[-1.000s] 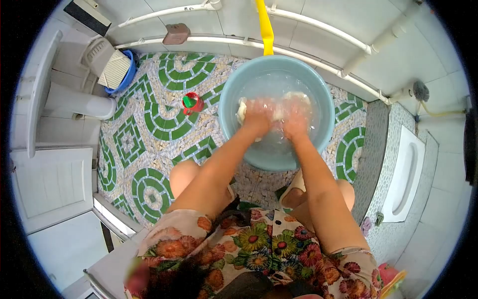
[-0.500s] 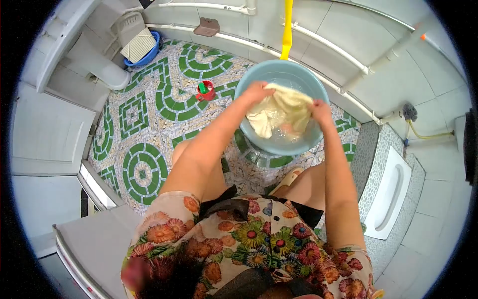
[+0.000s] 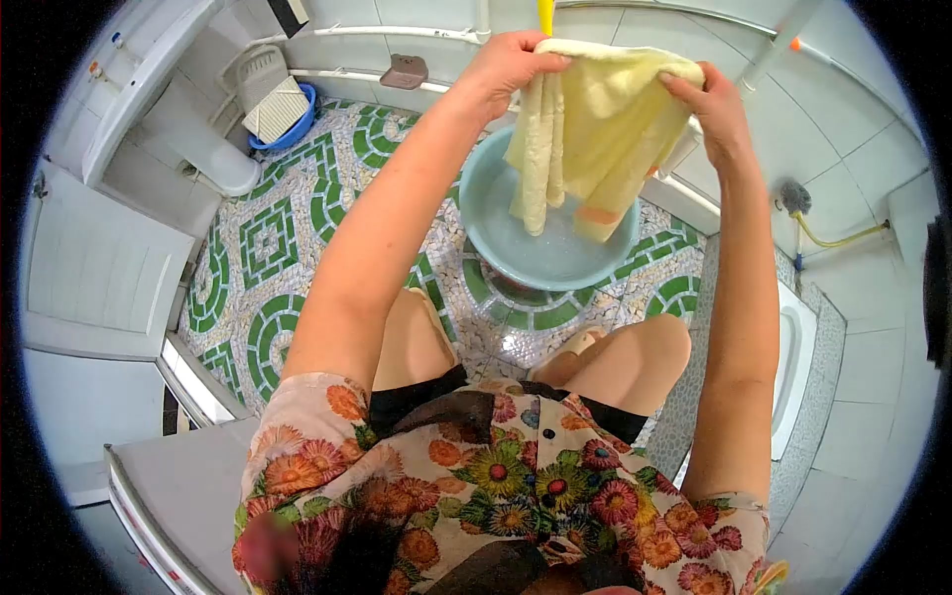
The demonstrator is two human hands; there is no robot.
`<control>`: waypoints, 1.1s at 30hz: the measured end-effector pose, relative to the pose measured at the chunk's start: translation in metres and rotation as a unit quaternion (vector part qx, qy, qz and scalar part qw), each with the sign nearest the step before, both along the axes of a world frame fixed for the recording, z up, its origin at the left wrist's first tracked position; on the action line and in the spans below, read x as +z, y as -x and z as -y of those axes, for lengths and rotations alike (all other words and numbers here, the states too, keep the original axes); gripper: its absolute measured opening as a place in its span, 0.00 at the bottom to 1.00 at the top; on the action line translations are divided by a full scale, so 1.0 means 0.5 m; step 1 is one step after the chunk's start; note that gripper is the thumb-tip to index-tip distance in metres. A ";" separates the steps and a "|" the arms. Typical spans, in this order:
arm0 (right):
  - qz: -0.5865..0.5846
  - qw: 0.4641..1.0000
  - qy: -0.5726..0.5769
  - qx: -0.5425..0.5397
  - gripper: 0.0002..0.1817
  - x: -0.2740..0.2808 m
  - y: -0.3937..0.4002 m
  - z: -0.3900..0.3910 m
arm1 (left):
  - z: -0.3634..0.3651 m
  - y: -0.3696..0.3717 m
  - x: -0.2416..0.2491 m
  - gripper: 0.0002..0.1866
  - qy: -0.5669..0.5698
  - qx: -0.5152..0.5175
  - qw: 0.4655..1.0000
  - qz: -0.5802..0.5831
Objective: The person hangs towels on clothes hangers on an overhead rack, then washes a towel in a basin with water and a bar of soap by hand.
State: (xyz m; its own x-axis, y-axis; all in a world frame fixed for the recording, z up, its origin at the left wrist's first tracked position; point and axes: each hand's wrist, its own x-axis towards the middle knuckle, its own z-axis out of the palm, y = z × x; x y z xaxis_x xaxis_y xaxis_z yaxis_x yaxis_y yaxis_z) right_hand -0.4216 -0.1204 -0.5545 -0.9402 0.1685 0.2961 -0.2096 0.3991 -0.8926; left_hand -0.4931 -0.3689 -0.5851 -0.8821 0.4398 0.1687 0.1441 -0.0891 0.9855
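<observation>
A wet pale-yellow towel hangs stretched between my two hands, above a light-blue basin of water on the floor. My left hand pinches its upper left corner, thumb on top. At the upper right corner, my right hand grips the cloth between thumb and fingers. The towel's lower folds hang down over the basin's opening, and an orange-pink patch shows near its bottom edge. Behind the towel, the far rim of the basin is hidden.
A blue tub with a ribbed washboard stands at the back left beside the sink pedestal. White pipes run along the wall, with a brown soap dish. To the right are a squat toilet and a grey brush.
Both hands have risen, lifting the towel out of the basin water and spreading it wider. The red cup on the floor is now hidden behind my left arm.
</observation>
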 end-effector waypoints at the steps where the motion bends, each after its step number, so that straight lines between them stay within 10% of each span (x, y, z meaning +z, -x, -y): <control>1: 0.012 1.000 -0.025 -0.001 0.21 -0.014 0.003 0.003 | -0.001 0.005 -0.017 0.11 0.020 -0.001 1.000 -0.011; 6: 0.089 0.981 -0.170 -0.043 0.21 -0.254 0.041 -0.017 | -0.009 0.053 -0.253 0.15 0.199 0.062 0.972 -0.110; 12: 0.215 0.907 -0.358 0.061 0.34 -0.567 0.010 0.035 | -0.007 -0.027 -0.512 0.20 0.557 -0.010 0.791 -0.251; 17: 0.242 0.831 -0.496 0.069 0.46 -0.651 -0.034 0.113 | -0.025 -0.070 -0.605 0.54 0.605 -0.087 0.754 -0.241; 21: 0.248 0.799 -0.546 0.051 0.46 -0.699 -0.005 0.121 | -0.060 -0.048 -0.612 0.64 0.647 -0.144 0.725 -0.185; 30: 0.274 0.798 -0.537 0.022 0.41 -0.770 0.061 0.107 | -0.067 0.033 -0.672 0.31 0.602 -0.132 0.766 -0.183; 33: 0.270 0.795 -0.543 0.019 0.33 -0.737 0.082 0.109 | -0.062 0.072 -0.541 0.22 0.527 -0.252 0.808 -0.077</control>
State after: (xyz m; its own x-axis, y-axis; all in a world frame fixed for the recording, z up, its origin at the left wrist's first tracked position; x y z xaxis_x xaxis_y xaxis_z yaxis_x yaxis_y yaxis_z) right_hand -0.4627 -0.1749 -0.9227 -0.9779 0.0584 -0.2008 0.0577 0.9983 0.0092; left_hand -0.5293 -0.3379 -0.8557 -0.5509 0.7071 -0.4433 0.4796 0.7029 0.5252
